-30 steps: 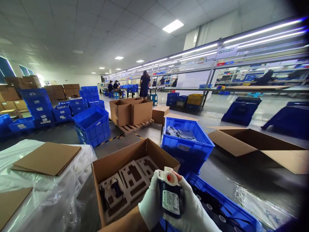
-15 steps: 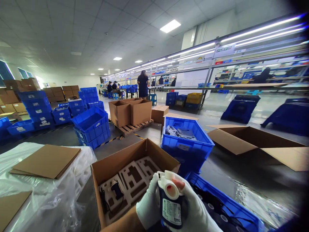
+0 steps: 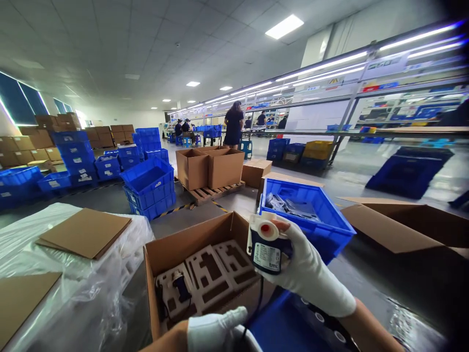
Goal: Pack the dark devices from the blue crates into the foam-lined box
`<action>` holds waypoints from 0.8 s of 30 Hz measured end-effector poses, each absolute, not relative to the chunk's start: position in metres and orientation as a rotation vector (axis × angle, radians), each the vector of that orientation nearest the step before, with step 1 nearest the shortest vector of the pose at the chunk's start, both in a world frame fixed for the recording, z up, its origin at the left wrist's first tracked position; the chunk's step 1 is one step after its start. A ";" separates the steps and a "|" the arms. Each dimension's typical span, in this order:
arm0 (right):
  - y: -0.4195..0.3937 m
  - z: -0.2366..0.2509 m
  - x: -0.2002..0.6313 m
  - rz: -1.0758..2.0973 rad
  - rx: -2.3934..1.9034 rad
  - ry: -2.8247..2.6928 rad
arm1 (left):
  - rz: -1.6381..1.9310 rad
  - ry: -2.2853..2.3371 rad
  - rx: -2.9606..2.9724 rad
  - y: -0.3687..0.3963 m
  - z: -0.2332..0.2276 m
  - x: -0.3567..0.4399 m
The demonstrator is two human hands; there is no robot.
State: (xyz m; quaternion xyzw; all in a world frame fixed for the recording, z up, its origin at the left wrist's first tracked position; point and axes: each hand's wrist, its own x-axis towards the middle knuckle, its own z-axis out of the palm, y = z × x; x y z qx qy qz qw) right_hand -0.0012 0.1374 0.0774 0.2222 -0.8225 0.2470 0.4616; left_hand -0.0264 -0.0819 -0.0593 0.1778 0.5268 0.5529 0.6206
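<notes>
Head view: the right hand (image 3: 308, 266), in a white glove, closes its fingers around a small dark pump (image 3: 266, 244) with a white cap and a red dot, holding it label-forward above the near edge of the open cardboard box (image 3: 172, 247), so the label can be read. A black cord (image 3: 256, 303) hangs from the pump toward the left hand (image 3: 220, 335), also gloved, which sits low at the frame's bottom; its fingers seem curled by the cord, but whether they grip it I cannot tell.

The box holds a moulded pulp tray (image 3: 216, 274) with shaped recesses; one recess at the left already cradles another dark pump (image 3: 179, 286), the others look vacant. Beneath the right wrist, a blue crate (image 3: 293, 327) carries more dark units with round tops. Beyond the pump, a second blue crate (image 3: 330, 234) contains bagged items. To the left, cardboard sheets (image 3: 86, 232) lie on plastic-wrapped stock.
</notes>
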 end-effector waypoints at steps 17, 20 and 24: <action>0.108 -0.094 -0.179 -0.069 0.731 -3.092 | -0.701 2.203 1.812 -0.090 -0.082 -0.183; 0.095 -0.123 -0.197 -0.078 0.754 -3.216 | -0.697 2.092 1.932 -0.083 -0.132 -0.194; 0.090 -0.150 -0.213 0.068 0.747 -3.277 | -0.718 1.998 1.965 -0.078 -0.177 -0.212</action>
